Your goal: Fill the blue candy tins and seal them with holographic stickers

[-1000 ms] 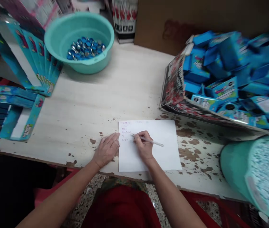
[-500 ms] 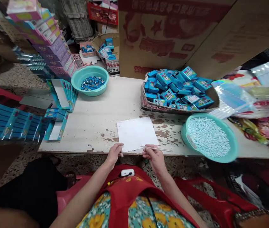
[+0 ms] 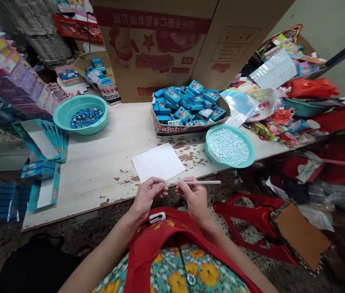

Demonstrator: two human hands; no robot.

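My right hand (image 3: 194,196) pinches a thin whitish stick (image 3: 207,182) that points out to the right over the table's front edge. Close by on the left, my left hand (image 3: 148,195) has its fingers pinched at the stick's left end, on something small and clear that is hard to make out. Beyond both hands a white sheet of paper (image 3: 159,162) lies on the worn white table (image 3: 105,162). Behind the sheet, a cut-down carton (image 3: 187,130) holds many small blue boxes (image 3: 183,112).
A teal basin of pale pellets (image 3: 229,145) stands right; another teal basin (image 3: 81,99) with blue pieces stands left. Blue display boxes (image 3: 46,138) line the left edge. A large carton (image 3: 160,49) stands behind. A red stool (image 3: 258,221) is at the lower right.
My left hand has left the paper's corner and come to the stick beside my right hand. The view has swung to the right, showing more of the right side.
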